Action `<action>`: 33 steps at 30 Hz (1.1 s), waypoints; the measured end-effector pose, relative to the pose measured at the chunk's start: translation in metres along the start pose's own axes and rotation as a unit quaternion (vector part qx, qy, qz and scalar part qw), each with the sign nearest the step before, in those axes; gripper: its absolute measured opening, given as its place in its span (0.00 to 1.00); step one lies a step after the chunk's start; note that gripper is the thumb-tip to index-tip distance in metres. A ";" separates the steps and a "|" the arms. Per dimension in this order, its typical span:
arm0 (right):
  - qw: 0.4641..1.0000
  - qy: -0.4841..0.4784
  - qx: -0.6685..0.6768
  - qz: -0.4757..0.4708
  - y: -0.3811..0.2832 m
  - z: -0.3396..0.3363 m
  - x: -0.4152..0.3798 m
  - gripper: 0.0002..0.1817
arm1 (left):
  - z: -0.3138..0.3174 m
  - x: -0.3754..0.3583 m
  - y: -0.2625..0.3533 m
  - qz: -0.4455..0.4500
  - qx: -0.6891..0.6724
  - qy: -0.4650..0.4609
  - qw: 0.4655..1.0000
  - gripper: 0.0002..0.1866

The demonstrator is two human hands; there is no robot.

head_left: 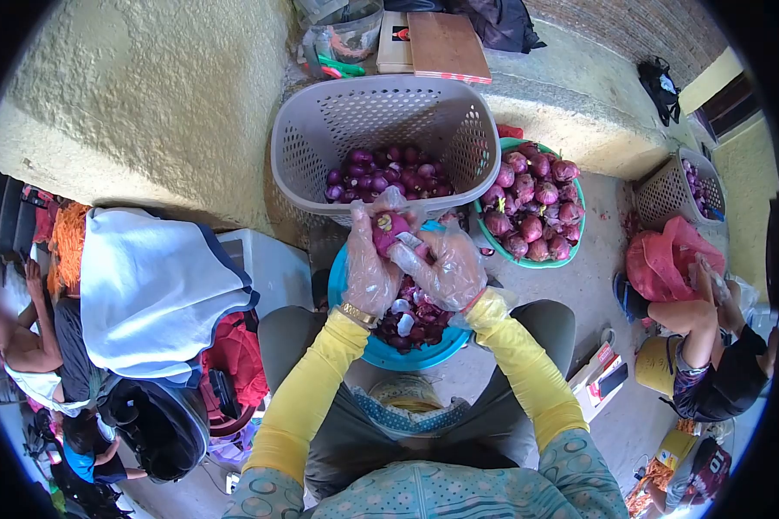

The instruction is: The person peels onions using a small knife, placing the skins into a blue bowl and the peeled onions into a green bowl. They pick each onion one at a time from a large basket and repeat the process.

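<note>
My left hand (372,275), in a clear plastic glove, holds a red onion (388,230) above a blue basin (374,355). Gloved the same way, my right hand (448,270) is closed at the onion's right side around what looks like a small knife (414,244), mostly hidden by the fingers. Dark red onion skins (426,322) and a few pale scraps lie in the basin below. Just beyond my hands stands a grey perforated basket (290,160) with shiny peeled onions (388,177) in its bottom. A green basin (577,221) to its right is heaped with onions (530,195) in their skins.
A yellowish wall (138,104) rises at the left. White cloth (151,290) covers something beside my left knee. People sit at both sides, one on the right by a red mesh sack (666,259). Another basket (666,195) stands at the far right. A phone (613,381) lies right of my knee.
</note>
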State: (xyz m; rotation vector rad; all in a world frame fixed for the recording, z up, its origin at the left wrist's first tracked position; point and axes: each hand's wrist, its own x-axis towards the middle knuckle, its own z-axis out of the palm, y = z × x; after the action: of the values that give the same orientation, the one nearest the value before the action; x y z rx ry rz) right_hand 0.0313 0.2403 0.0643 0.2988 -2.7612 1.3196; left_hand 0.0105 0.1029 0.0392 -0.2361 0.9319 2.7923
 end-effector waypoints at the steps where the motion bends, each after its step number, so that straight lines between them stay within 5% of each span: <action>1: 1.000 0.007 -0.011 -0.025 -0.001 -0.002 0.001 0.26 | -0.001 -0.001 0.001 0.000 0.001 0.000 1.000 0.29; 6: 0.994 0.015 -0.063 -0.093 0.007 -0.010 0.003 0.24 | -0.009 -0.003 0.004 -0.061 0.020 -0.056 0.996 0.33; 9: 0.978 0.035 -0.133 -0.157 0.011 -0.016 0.006 0.24 | -0.003 -0.006 0.004 -0.116 -0.044 -0.013 0.992 0.32; 15: 0.950 0.064 -0.205 -0.226 0.015 -0.016 0.006 0.27 | -0.006 -0.006 0.005 -0.068 0.035 -0.036 0.996 0.33; 18: 0.975 0.064 -0.106 -0.183 0.008 -0.020 0.006 0.26 | -0.002 -0.005 0.005 -0.020 0.075 -0.022 0.997 0.32; 20: 0.999 0.028 0.019 -0.042 0.004 -0.023 0.003 0.27 | 0.002 -0.005 0.007 0.010 0.101 -0.027 0.995 0.31; 21: 0.999 0.027 0.019 -0.043 0.006 -0.018 0.003 0.27 | 0.003 -0.004 0.007 0.039 0.125 -0.032 0.991 0.29; 22: 0.989 0.041 0.140 -0.024 0.011 -0.007 0.004 0.25 | -0.002 -0.002 0.006 0.040 0.125 -0.031 0.991 0.29; 24: 0.964 0.055 0.260 -0.003 0.011 0.008 0.004 0.23 | -0.010 0.001 0.005 0.162 0.371 -0.057 0.913 0.25; 25: 0.948 0.063 0.312 0.001 0.008 0.014 0.003 0.21 | -0.008 0.000 0.005 0.162 0.371 -0.057 0.913 0.25; 27: 0.929 0.072 0.364 0.006 0.011 0.019 0.001 0.19 | -0.002 -0.003 0.002 0.116 0.139 -0.066 0.981 0.20; 31: 0.942 0.021 0.332 0.042 0.023 0.017 -0.001 0.16 | -0.004 0.002 -0.008 0.163 0.224 -0.010 0.961 0.28; 33: 0.952 0.006 0.302 0.050 0.023 0.014 0.001 0.15 | -0.014 0.005 -0.012 0.085 0.140 -0.009 0.987 0.27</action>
State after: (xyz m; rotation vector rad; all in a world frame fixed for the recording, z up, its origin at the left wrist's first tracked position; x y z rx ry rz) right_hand 0.0259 0.2437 0.0383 0.1745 -2.3117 2.1609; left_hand 0.0098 0.1042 0.0202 -0.0927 1.3812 2.7595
